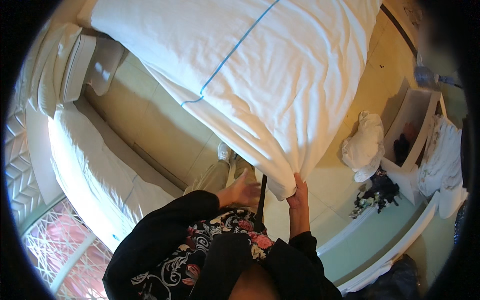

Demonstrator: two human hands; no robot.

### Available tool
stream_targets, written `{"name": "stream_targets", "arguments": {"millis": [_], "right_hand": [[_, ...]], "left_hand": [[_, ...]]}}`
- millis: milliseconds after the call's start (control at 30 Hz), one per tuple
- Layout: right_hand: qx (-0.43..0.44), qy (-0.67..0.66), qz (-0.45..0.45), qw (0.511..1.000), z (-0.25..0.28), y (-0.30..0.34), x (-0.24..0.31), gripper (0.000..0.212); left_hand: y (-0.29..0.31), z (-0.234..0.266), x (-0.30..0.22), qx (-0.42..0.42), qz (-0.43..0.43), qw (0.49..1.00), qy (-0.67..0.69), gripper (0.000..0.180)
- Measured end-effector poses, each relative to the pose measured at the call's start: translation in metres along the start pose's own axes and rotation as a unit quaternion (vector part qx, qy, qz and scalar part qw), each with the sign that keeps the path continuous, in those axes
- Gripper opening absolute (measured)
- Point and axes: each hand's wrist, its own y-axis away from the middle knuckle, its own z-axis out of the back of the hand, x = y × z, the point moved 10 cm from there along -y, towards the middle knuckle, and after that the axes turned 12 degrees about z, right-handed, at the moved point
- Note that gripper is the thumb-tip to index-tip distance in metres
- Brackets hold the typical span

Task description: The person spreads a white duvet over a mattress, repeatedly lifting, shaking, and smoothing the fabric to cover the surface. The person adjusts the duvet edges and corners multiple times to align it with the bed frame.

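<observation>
The right hand (298,194) is clenched on the lower corner of a white duvet (280,85), fingers pinching the bunched cloth just where it hangs to a point. The duvet spreads up and away from that hand across most of the upper view, a thin blue line (235,47) running along it. The left hand (244,191) is released, fingers spread and held flat, near the same corner but apart from it, with a dark strap (262,197) hanging between the two hands. Just beyond the left hand, a trouser leg and a white shoe (223,151) stand on the tiled floor (165,130). Well off to the left of the left hand lies a bed (90,165) with a bare white mattress, and pillows (75,65) stacked at its far end. To the right of the right hand, a crumpled white bundle of cloth (365,145) sits on the floor beside an open white box shelf (417,125), with a dark tangle of items (377,192) below it.
</observation>
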Motion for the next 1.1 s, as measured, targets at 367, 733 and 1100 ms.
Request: {"name": "stream_targets", "arguments": {"millis": [367,733,1100], "right_hand": [[0.042,-0.103,-0.017,0.994,-0.085,0.061,0.036,0.034],[0.131,0.014,-0.116,0.984,-0.051,0.011,-0.007,0.028],[0.158,0.097,-0.218,0.958,-0.07,0.032,0.009,0.035]], "left_hand": [[0.042,-0.132,-0.029,0.116,-0.365,0.92,-0.082,0.053],[0.125,0.034,-0.022,0.029,-0.471,0.866,0.166,0.041],[-0.003,0.127,-0.011,0.071,-0.434,0.868,0.229,0.016]]}}
